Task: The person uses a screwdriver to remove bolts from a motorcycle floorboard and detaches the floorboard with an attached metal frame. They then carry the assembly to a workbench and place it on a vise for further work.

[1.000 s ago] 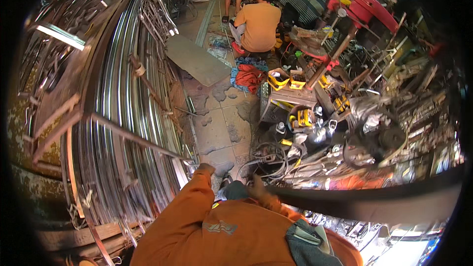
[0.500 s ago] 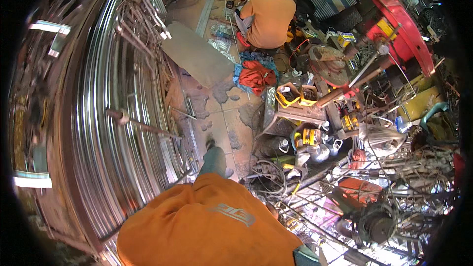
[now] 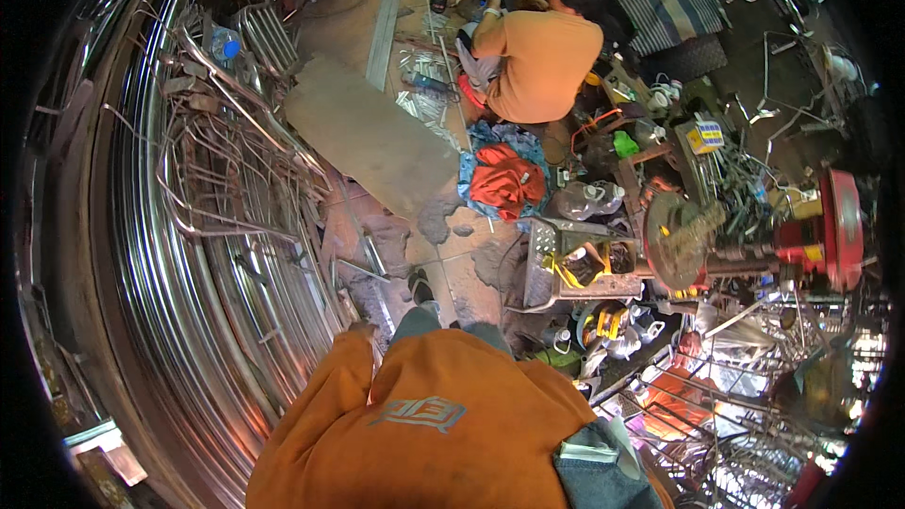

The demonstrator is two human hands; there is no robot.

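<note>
An orange sleeve (image 3: 325,377) reaches forward on my left side. At its end a small part of my left hand (image 3: 358,329) shows beside the stacked metal tubes (image 3: 203,320); its fingers are too small and dim to make out. My right hand is out of sight. Below my orange shirt front (image 3: 424,452) on the right, a folded piece of denim (image 3: 603,462) with a pale strip is visible. One dark shoe (image 3: 420,285) stands on the tiled floor ahead of me.
Ahead, a person in an orange shirt (image 3: 547,61) squats by a red cloth (image 3: 507,181). A flat grey sheet (image 3: 372,137) lies left of them. At right are a grey step stool (image 3: 542,264), a round disc on a shaft (image 3: 674,240), and a tangle of metal rods (image 3: 754,434).
My view has shifted, and the squatting person and stool appear lower. My left sleeve has come into view at the tubes. The rod that stuck out over the tubes is no longer seen there.
</note>
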